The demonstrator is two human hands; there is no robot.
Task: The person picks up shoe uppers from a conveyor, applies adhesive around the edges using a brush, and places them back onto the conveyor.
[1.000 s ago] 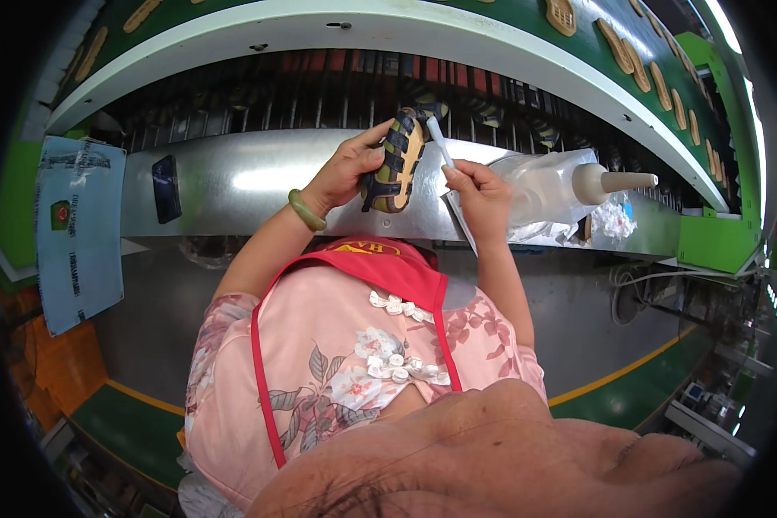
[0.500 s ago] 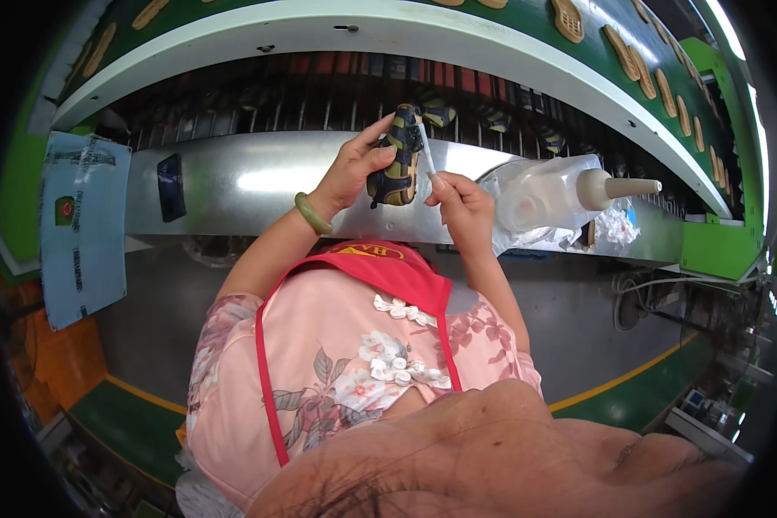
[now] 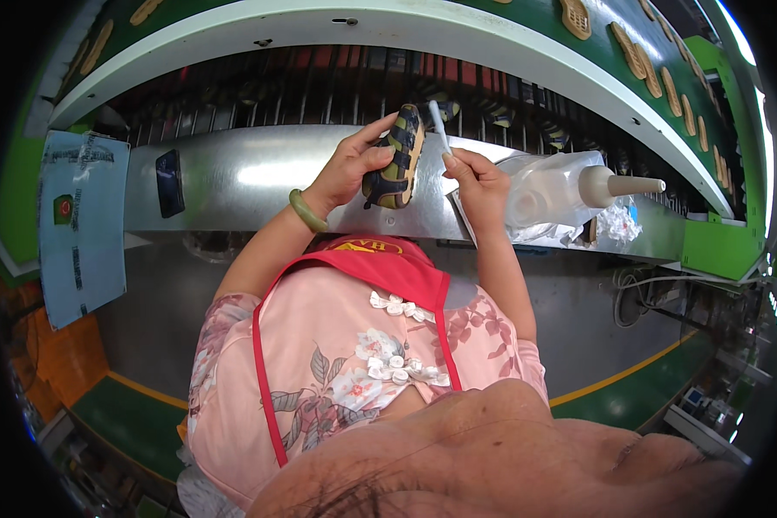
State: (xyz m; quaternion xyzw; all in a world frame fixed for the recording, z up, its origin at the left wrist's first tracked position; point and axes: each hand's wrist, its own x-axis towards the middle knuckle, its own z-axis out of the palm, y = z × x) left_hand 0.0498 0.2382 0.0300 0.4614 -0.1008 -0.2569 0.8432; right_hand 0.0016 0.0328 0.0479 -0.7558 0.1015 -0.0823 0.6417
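Note:
My left hand [image 3: 347, 171] is closed around a small sandal [image 3: 397, 164] with green and navy straps and a tan sole edge. It is held upright, sole edge to the right, over the metal ledge [image 3: 259, 173]. Between the thumb and fingers of my right hand [image 3: 485, 188] is a slim white stick [image 3: 439, 128], pointing up and apart from the sandal. Whether its upper end carries bristles or a swab is too small to tell. Just right of that hand, a translucent squeeze bottle [image 3: 544, 192] lies with its beige nozzle to the right.
Beyond the ledge runs a roller track [image 3: 306, 104] with several similar sandals [image 3: 498, 113]. A white rail [image 3: 457, 24] borders a green belt carrying tan soles [image 3: 576, 19]. A dark phone-like object [image 3: 170, 184] and a blue panel [image 3: 82, 229] are at left; crumpled white material [image 3: 617, 226] lies right.
My right hand has drawn right with the white stick, which has come away from the sandal. In my left hand the sandal has turned slightly, showing more of its tan sole edge.

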